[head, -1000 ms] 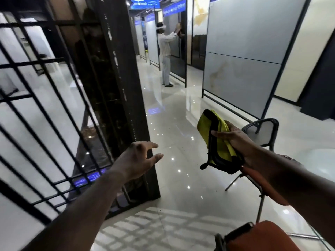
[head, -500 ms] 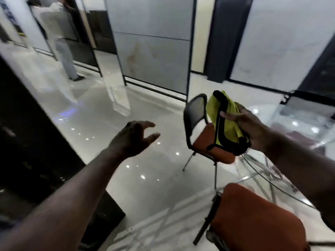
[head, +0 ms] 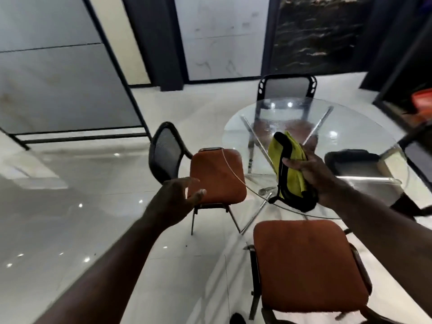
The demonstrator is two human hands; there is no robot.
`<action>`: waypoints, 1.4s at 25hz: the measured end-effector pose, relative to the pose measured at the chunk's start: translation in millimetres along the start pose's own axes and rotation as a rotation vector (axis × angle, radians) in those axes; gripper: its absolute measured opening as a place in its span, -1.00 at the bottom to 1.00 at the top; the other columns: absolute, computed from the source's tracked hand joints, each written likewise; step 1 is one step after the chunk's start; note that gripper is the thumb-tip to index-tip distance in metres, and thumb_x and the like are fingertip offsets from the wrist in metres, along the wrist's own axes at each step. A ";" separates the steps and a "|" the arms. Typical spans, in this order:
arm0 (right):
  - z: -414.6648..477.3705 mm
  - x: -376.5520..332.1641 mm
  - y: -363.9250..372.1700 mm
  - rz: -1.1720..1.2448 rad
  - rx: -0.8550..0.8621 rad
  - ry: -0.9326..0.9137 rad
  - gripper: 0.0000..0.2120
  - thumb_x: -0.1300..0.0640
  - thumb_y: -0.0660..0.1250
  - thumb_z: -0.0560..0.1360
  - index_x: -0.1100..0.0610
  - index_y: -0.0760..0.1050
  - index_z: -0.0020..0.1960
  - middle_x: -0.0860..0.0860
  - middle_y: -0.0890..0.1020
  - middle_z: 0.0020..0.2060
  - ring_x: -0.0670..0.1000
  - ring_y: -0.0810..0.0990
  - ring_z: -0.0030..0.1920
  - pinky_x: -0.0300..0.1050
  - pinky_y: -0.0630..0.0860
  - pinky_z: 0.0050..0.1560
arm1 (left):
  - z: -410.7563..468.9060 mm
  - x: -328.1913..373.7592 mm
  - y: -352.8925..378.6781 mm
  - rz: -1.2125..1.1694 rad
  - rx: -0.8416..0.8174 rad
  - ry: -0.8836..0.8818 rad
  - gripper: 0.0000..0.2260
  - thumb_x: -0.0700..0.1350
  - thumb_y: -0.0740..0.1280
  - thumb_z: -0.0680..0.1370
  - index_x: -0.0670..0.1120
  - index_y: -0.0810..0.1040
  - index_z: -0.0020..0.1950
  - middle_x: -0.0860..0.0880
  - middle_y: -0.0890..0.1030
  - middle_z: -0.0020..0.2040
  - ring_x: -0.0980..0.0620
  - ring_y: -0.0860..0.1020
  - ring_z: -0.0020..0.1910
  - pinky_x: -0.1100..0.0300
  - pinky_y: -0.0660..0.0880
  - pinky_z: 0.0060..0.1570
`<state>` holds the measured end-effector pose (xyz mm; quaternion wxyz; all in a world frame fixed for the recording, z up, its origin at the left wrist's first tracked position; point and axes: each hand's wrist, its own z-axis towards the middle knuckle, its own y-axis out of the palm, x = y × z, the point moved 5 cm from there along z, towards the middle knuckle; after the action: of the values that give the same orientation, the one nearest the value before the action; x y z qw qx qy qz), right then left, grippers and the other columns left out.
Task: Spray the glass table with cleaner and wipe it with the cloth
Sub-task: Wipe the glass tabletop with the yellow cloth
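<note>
The right hand (head: 311, 174) grips a soft yellow black-edged cloth (head: 289, 174) (light, floppy; best bunched) at centre-right; the left hand (head: 175, 199) is open.

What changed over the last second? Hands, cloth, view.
The head view swung right, bringing the glass table and orange chairs into sight. The right hand still grips the yellow cloth, now seen against the table's near side. The left hand stays open and empty. Nothing was picked up or let go.
</note>
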<state>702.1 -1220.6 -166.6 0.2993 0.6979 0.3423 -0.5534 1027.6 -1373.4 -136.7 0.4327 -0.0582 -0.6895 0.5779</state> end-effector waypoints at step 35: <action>141.3 236.4 -42.0 -1.178 0.567 0.166 -0.33 -0.16 0.11 0.72 0.07 0.04 0.74 0.02 0.07 0.73 0.08 -0.02 0.73 0.12 -0.08 0.71 | 255.9 -83.4 305.1 -0.475 -0.218 -0.519 -0.27 -0.14 0.49 0.55 -0.12 0.16 0.61 -0.03 0.63 0.21 0.19 0.62 -0.02 0.61 0.41 -0.07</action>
<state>624.2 -1273.8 -428.7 -0.2765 0.4861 0.5300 -0.6375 781.2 -1513.6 -428.6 0.3565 0.2063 -0.8281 0.3802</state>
